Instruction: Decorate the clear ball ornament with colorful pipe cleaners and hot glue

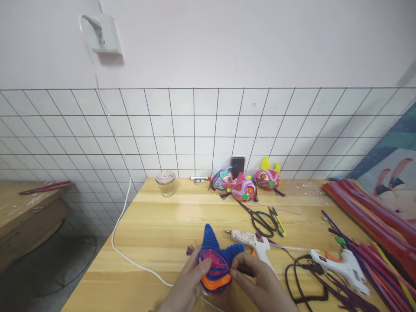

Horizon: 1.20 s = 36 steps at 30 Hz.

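Near the front of the wooden table I hold a blue, pink and orange fish craft (215,272) made of coiled fuzzy strips, with two blue points sticking up. My left hand (191,277) grips its left side, the thumb lying on the pink part. At its right edge my right hand (251,275) has thumb and fingertips pinched together; whether a small piece sits between them I cannot make out. Just behind my right hand lies a white glue gun (251,239), its nozzle pointing left.
Behind are several finished fish crafts (244,188), a glass cup (165,183), black scissors (261,222) and a yellow cutter (278,223). To the right lie a second glue gun (341,265), black cable and fuzzy stems (373,216). A white cord (130,259) crosses the table's left side.
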Available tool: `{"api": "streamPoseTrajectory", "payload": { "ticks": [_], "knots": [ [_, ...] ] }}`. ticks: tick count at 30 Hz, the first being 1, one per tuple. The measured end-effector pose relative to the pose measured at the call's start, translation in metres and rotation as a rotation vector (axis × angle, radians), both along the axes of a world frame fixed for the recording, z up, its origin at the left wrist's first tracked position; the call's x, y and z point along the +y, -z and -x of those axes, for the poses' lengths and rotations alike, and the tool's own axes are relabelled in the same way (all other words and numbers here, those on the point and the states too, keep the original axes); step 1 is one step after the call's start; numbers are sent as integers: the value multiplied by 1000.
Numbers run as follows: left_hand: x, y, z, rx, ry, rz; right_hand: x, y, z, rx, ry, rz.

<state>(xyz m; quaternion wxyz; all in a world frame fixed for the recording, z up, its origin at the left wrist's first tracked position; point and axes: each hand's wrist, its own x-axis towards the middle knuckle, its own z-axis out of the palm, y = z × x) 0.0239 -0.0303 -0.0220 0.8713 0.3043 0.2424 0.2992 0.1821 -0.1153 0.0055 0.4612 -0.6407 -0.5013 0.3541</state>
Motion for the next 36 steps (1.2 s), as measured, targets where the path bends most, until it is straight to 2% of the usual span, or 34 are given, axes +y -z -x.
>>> {"api": "streamPoseTrajectory", "payload": {
  "ticks": [4,9,20,24,29,34,36],
  "knots": [
    [-1,3,0,-12,4,-48,-1,-3,-1,-34,1,36],
    [-3,1,-1,60,-58,-139,-3,-7,1,-34,18,35],
    [-2,-4,0,86,-52,-142,-9,-19,-2,73,31,-35],
    [0,-7,-1,86,-90,-159,-11,-25,-5,-5,20,-54],
    [-2,-12,-4,72,-183,-181,-17,-27,1,-174,106,-133],
    [-1,-6,-3,66,-243,-218,-27,-26,4,-293,145,-264],
    [-1,-5,-2,61,-274,-238,-28,-27,1,-343,109,-333]
  ]
}}
